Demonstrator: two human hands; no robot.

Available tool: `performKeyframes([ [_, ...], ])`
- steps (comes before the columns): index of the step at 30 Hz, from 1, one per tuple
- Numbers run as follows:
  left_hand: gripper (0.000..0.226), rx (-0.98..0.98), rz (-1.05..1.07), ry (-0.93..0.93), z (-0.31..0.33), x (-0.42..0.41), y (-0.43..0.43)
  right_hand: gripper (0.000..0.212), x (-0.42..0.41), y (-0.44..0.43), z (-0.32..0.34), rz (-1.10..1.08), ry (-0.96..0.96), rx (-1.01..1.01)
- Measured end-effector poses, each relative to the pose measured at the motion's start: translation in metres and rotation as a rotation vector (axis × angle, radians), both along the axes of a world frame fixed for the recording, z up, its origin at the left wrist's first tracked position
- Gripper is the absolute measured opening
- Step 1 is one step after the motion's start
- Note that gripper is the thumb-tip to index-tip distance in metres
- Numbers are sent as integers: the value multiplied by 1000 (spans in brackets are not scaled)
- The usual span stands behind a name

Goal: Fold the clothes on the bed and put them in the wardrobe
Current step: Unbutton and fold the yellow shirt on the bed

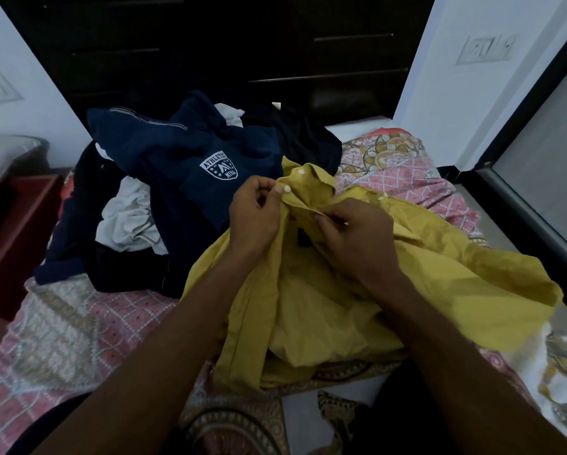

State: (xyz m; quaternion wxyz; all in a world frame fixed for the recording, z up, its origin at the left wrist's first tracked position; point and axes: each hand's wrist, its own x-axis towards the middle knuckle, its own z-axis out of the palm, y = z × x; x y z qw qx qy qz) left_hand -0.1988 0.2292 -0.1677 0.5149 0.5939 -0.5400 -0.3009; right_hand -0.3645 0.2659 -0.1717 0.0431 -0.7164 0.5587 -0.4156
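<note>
A yellow button-up shirt (341, 310) lies crumpled on the bed in front of me, collar end raised. My left hand (254, 215) pinches the shirt's front edge near the collar, just beside a white button. My right hand (354, 236) pinches the opposite edge of the placket a little lower. Behind the shirt sits a heap of clothes: a navy hoodie (190, 159) with a white crest, a white garment (127, 221), and black garments (305, 139).
The bed has a pink patterned sheet (72, 339). A dark headboard (209, 44) stands behind the heap. A reddish-brown side table (16, 234) is at the left. A dark-framed panel (538, 152) runs along the right side.
</note>
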Motion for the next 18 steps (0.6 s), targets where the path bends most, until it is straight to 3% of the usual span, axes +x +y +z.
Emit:
performKeyframes([
  [2, 16, 7, -140, 6, 5, -1, 4, 14, -2, -5, -5, -76, 22, -30],
  [4, 21, 139, -389, -10, 10, -1, 10, 15, -5, -8, -10, -135, -32, -47],
  [8, 39, 251, -583, -552, 15, 12, 17, 19, -20, -15, -8, -247, -235, -15],
  [11, 39, 410, -704, -732, 17, 20, 24, 26, -33, -21, -5, -265, -364, 88],
  [14, 19, 331, -703, -678, 12, 22, 30, 14, -39, -21, 0, -272, -436, 123],
  [18, 11, 166, -372, -429, 8, 17, 27, 10, -45, -20, 4, -172, -473, 213],
])
